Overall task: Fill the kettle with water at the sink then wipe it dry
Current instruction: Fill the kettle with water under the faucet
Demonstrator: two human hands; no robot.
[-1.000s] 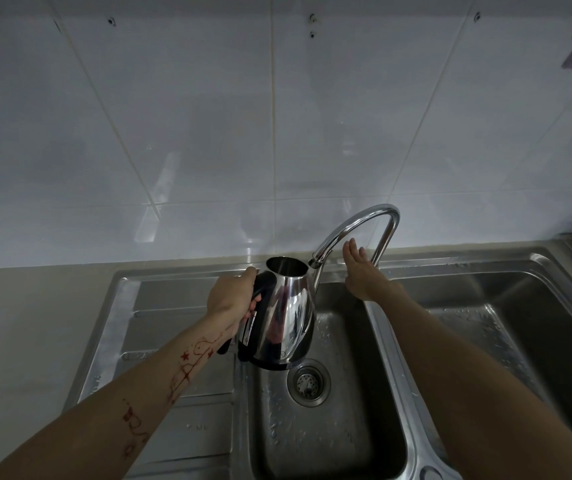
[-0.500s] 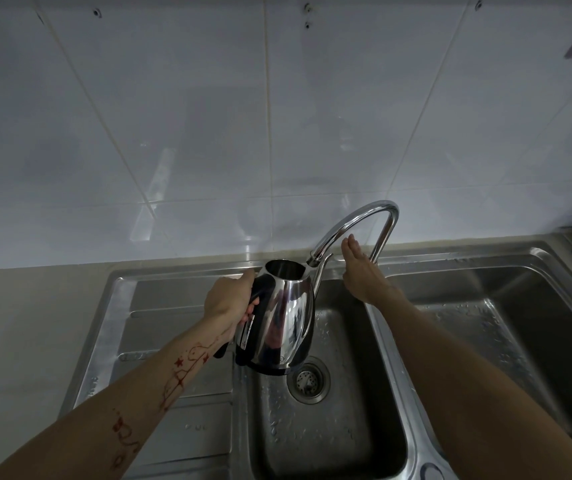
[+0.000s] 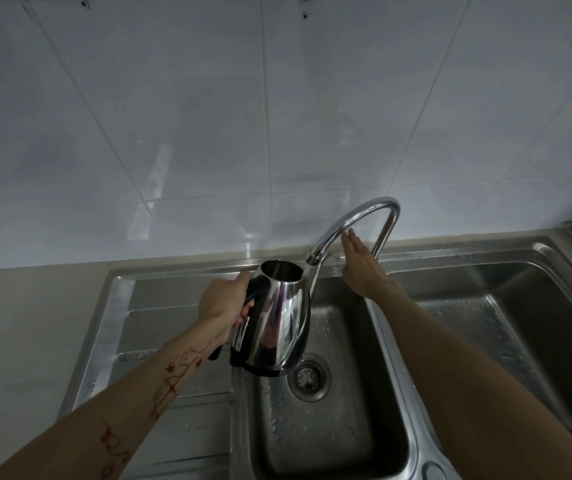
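Note:
A shiny steel kettle (image 3: pixel 277 323) with a black handle and base hangs over the left sink basin (image 3: pixel 329 427), lid off, its open mouth just left of and below the faucet's outlet. My left hand (image 3: pixel 223 297) is shut on the kettle's handle. The curved chrome faucet (image 3: pixel 357 216) arches over from the back rim. My right hand (image 3: pixel 362 265) reaches under the arch with fingers straight, fingertips near the spout; I cannot tell if they touch it. No water stream is visible.
A second basin (image 3: pixel 506 334) lies to the right, wet with droplets. A ribbed steel drainboard (image 3: pixel 173 341) lies to the left, with a beige counter (image 3: pixel 17 341) beyond it. A drain strainer (image 3: pixel 308 375) sits in the left basin. White tiled wall behind.
The kettle has shifted slightly, its mouth staying near the faucet outlet. My right hand stays by the faucet neck, fingers a little more spread.

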